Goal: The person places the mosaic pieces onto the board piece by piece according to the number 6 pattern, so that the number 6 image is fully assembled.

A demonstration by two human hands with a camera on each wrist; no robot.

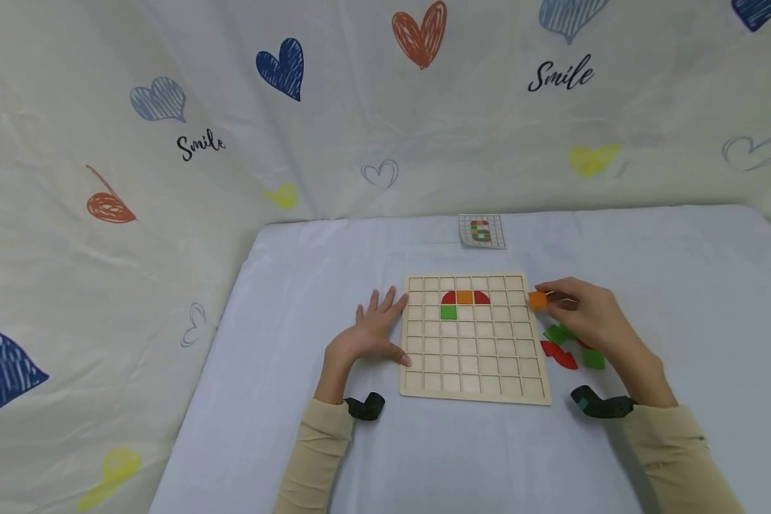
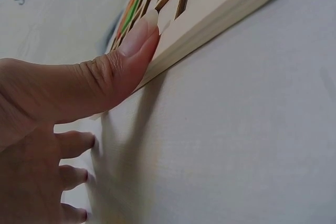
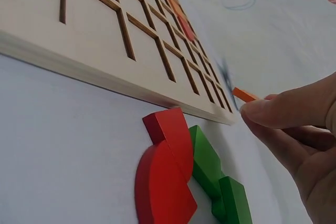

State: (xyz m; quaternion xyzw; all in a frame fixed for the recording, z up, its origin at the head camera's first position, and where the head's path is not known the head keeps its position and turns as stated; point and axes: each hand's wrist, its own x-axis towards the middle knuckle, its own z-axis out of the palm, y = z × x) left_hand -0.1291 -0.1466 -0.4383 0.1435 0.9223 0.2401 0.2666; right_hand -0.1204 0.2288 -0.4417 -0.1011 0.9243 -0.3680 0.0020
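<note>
A wooden grid board (image 1: pixel 475 364) lies flat on the white-covered table. Near its top sit a red quarter-round piece (image 1: pixel 449 298), an orange square (image 1: pixel 465 297) and another red quarter-round (image 1: pixel 482 298) in a row, with a green square (image 1: pixel 448 312) under the left one. My left hand (image 1: pixel 374 334) rests along the board's left edge, fingers spread; in the left wrist view its thumb (image 2: pixel 137 38) touches the rim. Between thumb and fingers my right hand (image 1: pixel 585 312) pinches an orange block (image 1: pixel 537 300) by the board's upper right edge.
Loose red pieces (image 1: pixel 560 355) and green pieces (image 1: pixel 594 358) lie right of the board, below the right hand. A pattern card (image 1: pixel 482 231) lies behind the board. Past the table hangs a white cloth (image 1: pixel 347 128) printed with hearts.
</note>
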